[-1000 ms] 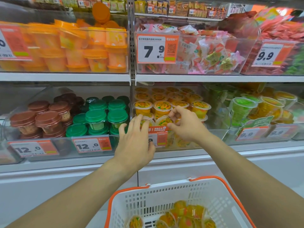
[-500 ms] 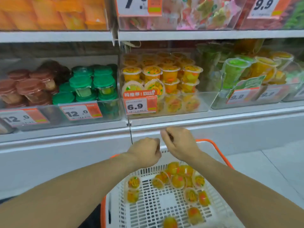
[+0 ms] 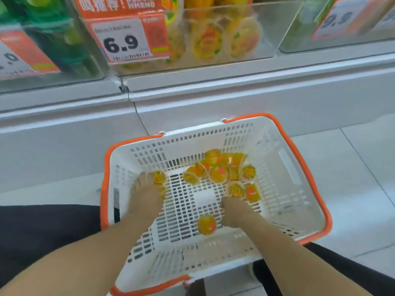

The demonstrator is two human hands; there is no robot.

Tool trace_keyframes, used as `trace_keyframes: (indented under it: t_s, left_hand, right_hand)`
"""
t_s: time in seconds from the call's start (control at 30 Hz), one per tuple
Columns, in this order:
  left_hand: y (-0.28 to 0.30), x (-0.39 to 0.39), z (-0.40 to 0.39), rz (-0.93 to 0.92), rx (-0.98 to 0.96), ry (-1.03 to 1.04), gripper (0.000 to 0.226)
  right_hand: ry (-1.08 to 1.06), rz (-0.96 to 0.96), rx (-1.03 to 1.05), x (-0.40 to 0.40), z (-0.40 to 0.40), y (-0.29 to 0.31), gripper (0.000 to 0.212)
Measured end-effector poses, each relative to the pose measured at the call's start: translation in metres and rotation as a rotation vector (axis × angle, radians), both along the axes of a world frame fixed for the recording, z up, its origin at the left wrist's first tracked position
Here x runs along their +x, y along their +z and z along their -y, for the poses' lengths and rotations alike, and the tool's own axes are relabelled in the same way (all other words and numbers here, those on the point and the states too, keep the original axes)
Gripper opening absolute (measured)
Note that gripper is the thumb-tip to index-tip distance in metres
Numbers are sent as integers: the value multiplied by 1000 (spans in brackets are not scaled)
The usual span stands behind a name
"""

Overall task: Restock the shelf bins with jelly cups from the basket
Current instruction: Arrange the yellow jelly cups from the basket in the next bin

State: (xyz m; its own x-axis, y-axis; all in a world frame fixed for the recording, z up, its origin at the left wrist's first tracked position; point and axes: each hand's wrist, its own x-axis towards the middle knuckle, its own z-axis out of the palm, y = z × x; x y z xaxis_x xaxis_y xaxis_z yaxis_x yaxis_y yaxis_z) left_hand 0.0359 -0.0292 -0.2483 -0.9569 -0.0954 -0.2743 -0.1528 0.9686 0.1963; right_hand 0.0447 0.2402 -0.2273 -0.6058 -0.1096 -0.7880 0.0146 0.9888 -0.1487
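Observation:
The white basket with an orange rim point(image 3: 299, 159) stands on the floor below the shelf. Several orange jelly cups point(image 3: 218, 173) lie bunched at its far side, and one loose cup point(image 3: 207, 224) lies nearer me. Both of my hands are down inside the basket. My left hand point(image 3: 145, 195) lies by the left wall with its fingers stretched forward, touching a jelly cup point(image 3: 159, 178) and partly covering another. My right hand point(image 3: 234, 212) sits between the loose cup and a cup point(image 3: 235, 190) just ahead of it; its fingers are hidden. The clear jelly bin point(image 3: 267, 28) sits above.
A 6.9 price tag point(image 3: 121, 41) hangs on the jelly bin's front. Green-lidded cups point(image 3: 64, 45) fill the bin to the left, and another clear bin point(image 3: 333, 22) is at the right. The white shelf ledge point(image 3: 213, 82) juts out above the basket. My dark-clothed legs flank the basket.
Both hands dropped from the shelf bin, past the basket's rim, down to its floor among the cups. My view tilted downward and closer to the basket.

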Motion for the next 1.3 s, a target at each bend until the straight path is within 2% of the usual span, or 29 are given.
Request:
trace_keyframes:
  t_s: [0.1, 0.23, 0.37, 0.47, 0.57, 0.63, 0.7, 0.8, 0.9, 0.93, 1.0, 1.07, 1.17, 1.23, 1.3]
  left_hand:
    - [-14, -20, -9, 96, 69, 29, 78]
    - [-28, -36, -7, 159, 51, 60, 66]
    - [-32, -33, -4, 261, 160, 136, 86]
    - [-36, -29, -8, 315, 252, 158, 96]
    - [-38, -29, -11, 356, 316, 188, 107]
    - [-40, -26, -10, 323, 357, 205, 104]
    - [-42, -22, -8, 309, 387, 256, 102]
    - [-28, -16, -11, 374, 364, 334, 109]
    - [-2, -16, -12, 599, 385, 375, 102]
    - [10, -19, -10, 705, 472, 388, 90]
    - [44, -28, -2, 964, 702, 372, 49]
    - [82, -40, 7, 1115, 828, 279, 30]
    - [155, -62, 12, 1073, 829, 117, 20]
    - [210, -76, 11, 989, 785, 24, 33]
    - [262, -83, 7, 935, 824, -51, 51]
  right_hand:
    - [62, 74, -50, -5, 27, -10, 57]
    - [215, 221, -58, 5, 54, -30, 70]
    - [445, 188, 86, 22, 69, -47, 64]
    - [356, 182, 93, 21, 71, -37, 51]
    - [255, 170, 62, 21, 73, -33, 50]
    - [219, 142, 28, 22, 73, -33, 52]
    - [137, 145, -33, 18, 70, -31, 45]
    - [-26, 245, -150, 3, 64, -22, 36]
    - [-255, 417, -251, -18, 58, 7, 48]
    - [-309, 440, -289, -25, 56, 22, 51]
    - [-387, 450, -375, -38, 51, 58, 56]
    - [-452, 444, -458, -51, 46, 104, 65]
    - [-518, 378, -593, -73, 37, 179, 64]
    - [-523, 330, -713, -86, 33, 228, 47]
    - [-546, 258, -870, -91, 36, 277, 24]
